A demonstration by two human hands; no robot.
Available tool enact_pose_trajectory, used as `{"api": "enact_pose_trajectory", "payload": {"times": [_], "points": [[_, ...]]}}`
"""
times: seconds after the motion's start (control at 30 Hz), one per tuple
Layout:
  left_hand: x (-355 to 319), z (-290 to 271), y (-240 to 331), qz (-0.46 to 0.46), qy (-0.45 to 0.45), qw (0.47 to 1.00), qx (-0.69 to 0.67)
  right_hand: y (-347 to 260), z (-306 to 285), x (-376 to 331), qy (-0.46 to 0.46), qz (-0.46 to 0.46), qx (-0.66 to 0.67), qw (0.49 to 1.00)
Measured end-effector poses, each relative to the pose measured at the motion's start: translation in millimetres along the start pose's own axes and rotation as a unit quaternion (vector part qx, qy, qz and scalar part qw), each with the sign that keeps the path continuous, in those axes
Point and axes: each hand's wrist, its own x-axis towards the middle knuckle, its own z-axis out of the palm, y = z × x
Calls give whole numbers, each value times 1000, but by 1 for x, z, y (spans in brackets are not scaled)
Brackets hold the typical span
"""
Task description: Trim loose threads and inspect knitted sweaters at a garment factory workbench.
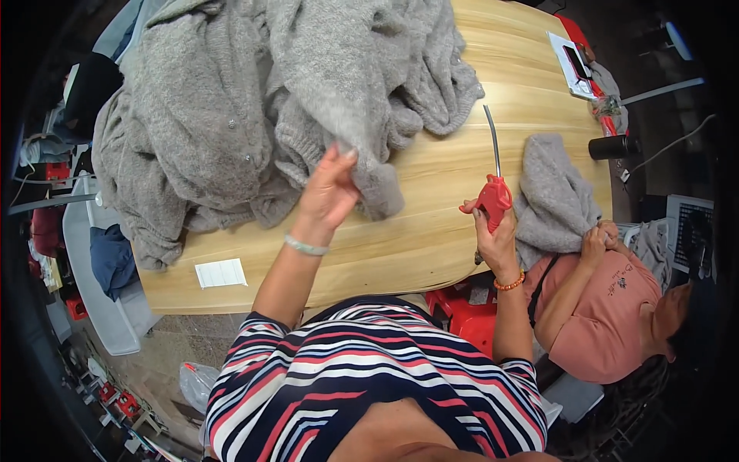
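1. The grey knit garment (331, 69) could be slipping loose, because the left hand (329, 192) is apparently pinching only a small fold between thumb and fingers; motion blur is obscuring the exact contact.
2. The right hand (499, 240) is gripping a red air blow gun (496, 194); its bent metal nozzle (494, 140) could be snagging knit loops if swinging too close.
3. Swinging rightward, it could be bumping the second grey garment (550, 189), which a co-worker's hands (599, 237) are handling.
4. The grey knit garment is lying bunched on the wooden surface (431, 239), just beyond the left hand's fingertips and left of the nozzle, apart from it.
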Motion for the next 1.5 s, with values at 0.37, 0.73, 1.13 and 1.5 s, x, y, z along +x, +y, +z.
{"api": "enact_pose_trajectory", "payload": {"times": [0.37, 0.73, 1.13, 1.5], "points": [[-26, -16, -5, -2, -66, 998, -10, -5, -9, -5, -38, -30, -70, 996], [32, -20, -58, 78, 26, 985, 151, -29, -9, -13, -166, 14, -231, 959], [45, -60, -70, 204, 78, 867, 448, -43, 6, -2, -260, -26, -335, 905], [27, -75, -87, 54, 113, 957, 260, -24, -1, -9, -234, 12, -330, 914]]}}
